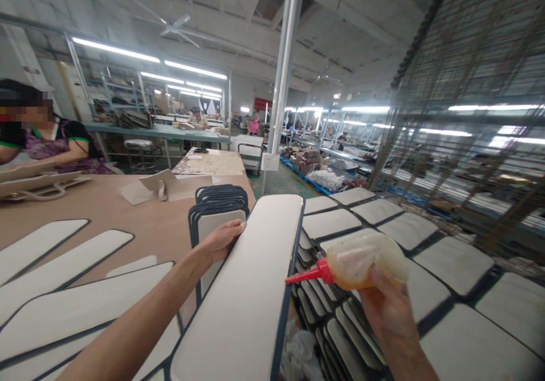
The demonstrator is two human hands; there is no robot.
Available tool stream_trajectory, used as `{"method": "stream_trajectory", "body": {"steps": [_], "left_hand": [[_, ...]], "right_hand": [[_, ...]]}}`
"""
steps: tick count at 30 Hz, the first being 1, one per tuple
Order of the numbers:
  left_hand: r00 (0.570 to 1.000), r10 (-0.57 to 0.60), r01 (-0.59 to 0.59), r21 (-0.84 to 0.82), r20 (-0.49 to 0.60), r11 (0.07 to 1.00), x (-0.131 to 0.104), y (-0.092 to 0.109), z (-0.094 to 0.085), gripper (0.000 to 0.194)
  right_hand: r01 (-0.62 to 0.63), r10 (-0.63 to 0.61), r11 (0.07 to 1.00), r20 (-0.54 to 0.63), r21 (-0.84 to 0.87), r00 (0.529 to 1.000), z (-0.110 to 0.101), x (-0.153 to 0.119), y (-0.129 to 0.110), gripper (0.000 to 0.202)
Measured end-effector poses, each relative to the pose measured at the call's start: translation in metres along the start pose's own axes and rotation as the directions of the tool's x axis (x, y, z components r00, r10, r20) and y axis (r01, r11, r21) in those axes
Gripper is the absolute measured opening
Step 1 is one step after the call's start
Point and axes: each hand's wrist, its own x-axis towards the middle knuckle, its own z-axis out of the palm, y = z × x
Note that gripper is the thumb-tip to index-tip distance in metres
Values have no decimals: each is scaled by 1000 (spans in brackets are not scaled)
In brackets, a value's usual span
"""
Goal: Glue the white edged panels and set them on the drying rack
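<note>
My left hand [223,239] grips the left edge of a long cream panel [251,273] with rounded corners and a dark blue border. The panel slants up and away in front of me. In my right hand [389,307] is a clear squeeze bottle [361,259] holding amber liquid, my fingers wrapped round it. Its red nozzle [304,276] points left, the tip at the panel's right edge; whether it touches I cannot tell. Behind my left hand stands a stack of dark-edged panels [219,199].
Similar long panels [68,262] lie on the brown table [170,216] at left. Rows of cream pieces [447,262] cover a rack at right. A person [55,142] works at far left beside folded material [40,182]. A metal post [283,74] rises ahead.
</note>
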Motion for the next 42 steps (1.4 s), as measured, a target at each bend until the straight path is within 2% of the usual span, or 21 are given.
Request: {"method": "stream_trajectory", "body": {"steps": [4,9,14,20,25,30,35,42], "left_hand": [[1000,13,-13,-3,-12,1000,7,6,0,28],[999,39,-39,-5,-22,999,15,12,-1,23],[997,59,-59,-3,-54,998,21,19,1,21],[995,60,-60,-2,-82,998,28,28,6,20],[992,54,-57,-22,-111,998,38,32,8,16],[986,59,-69,-61,-153,996,48,35,9,17],[979,57,-77,-97,-197,992,57,38,12,18],[960,50,-104,-184,-277,977,74,33,20,18]], "right_hand": [[-13,13,1000,1,-26,1000,-1,-4,-1,33],[-19,19,999,19,-29,1000,-2,-8,-2,42],[-45,45,999,7,-17,999,-5,-10,-4,33],[-65,65,998,-3,-9,998,-12,-9,-6,47],[-69,69,998,-25,-14,997,-17,-10,-8,52],[-40,39,999,-91,-13,995,-21,-10,-11,44],[8,-11,1000,-166,-22,986,-26,-12,-16,49],[150,-167,985,-282,-81,945,-27,-25,-28,54]]}}
